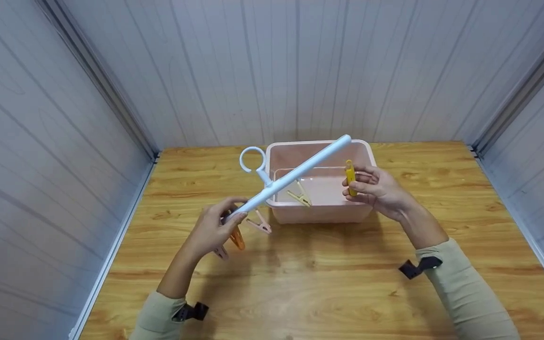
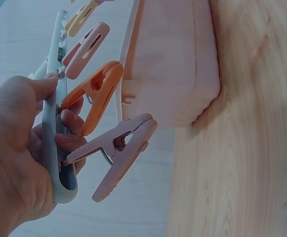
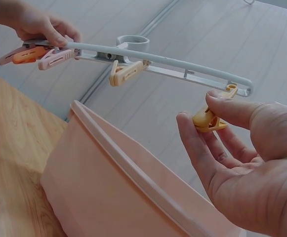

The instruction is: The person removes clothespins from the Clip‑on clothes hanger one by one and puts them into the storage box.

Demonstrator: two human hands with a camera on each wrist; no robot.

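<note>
Your left hand (image 1: pixel 213 229) gripped the low end of the long white plastic hanger bar (image 1: pixel 300 171), fingers curled round it at lower left of centre in the head view. The bar's long axis ran diagonally up to the right, across the pink plastic tub (image 1: pixel 365 146) on the wooden worktop (image 1: pixel 328 283). Orange (image 2: pixel 96 94) and pink clothes pegs (image 2: pixel 116 153) hung clipped near that held end. Your right hand (image 1: pixel 378 189) pinched a yellow plastic clothes peg (image 1: pixel 350 177) between thumb and fingers, held upright just below the bar's raised free end. That end lay up and slightly left of the yellow peg, nearer your right hand.
</note>
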